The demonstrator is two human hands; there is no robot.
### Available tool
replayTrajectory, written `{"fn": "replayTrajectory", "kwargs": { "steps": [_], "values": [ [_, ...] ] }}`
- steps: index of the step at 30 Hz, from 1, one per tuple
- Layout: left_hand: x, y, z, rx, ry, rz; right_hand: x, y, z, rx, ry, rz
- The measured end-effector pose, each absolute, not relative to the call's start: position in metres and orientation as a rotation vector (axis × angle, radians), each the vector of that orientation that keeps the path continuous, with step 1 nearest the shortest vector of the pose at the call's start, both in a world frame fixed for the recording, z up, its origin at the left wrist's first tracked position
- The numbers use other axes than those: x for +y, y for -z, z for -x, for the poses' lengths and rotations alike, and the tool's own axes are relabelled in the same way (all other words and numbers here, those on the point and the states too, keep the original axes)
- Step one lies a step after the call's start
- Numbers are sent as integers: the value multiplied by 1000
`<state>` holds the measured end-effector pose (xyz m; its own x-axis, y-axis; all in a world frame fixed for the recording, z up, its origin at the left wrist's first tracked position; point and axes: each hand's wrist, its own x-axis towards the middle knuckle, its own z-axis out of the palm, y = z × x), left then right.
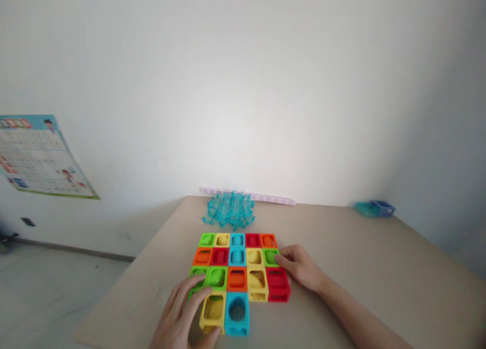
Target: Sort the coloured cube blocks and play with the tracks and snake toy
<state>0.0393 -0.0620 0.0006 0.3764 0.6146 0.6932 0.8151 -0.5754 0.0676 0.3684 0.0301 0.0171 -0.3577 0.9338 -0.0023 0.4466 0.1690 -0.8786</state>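
Several hollow plastic cube blocks in green, yellow, blue, red and orange lie on the table in rows, side by side. The nearest row has two: a yellow block (213,308) and a blue block (237,314) with a round opening. My left hand (181,308) curls around the yellow block, thumb at its near face and fingers along its left and far side. At the right edge my right hand (301,269) has its fingertips on a green block (271,258), beside a red block (277,284). The undersides of the right fingers are partly hidden.
Behind the blocks lies a pile of translucent teal track pieces (231,211). A pale purple strip (266,198) runs along the wall. A dark blue container (382,208) with a teal piece (365,209) sits at the back right. A poster (41,156) hangs left.
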Motion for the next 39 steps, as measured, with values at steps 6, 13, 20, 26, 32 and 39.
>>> {"fn": "replayTrajectory", "kwargs": {
  "steps": [6,13,20,26,32,39],
  "values": [
    [-68,-9,-43,-1348,952,2345,26,-17,-363,-1857,-1151,1378],
    [-69,-7,-42,-1400,960,2393,26,-14,-360,-1872,-1049,1371],
    [-76,-21,-51,-1534,998,2496,27,-14,-357,-1839,-919,1412],
    [-77,-22,-54,-1529,1017,2547,25,-15,-350,-1810,-739,1469],
    [-74,-21,-52,-1499,1034,2560,26,-17,-351,-1824,-713,1440],
    [-77,-19,-49,-1438,1122,2631,30,-13,-351,-1780,-781,1415]
  ]
}}
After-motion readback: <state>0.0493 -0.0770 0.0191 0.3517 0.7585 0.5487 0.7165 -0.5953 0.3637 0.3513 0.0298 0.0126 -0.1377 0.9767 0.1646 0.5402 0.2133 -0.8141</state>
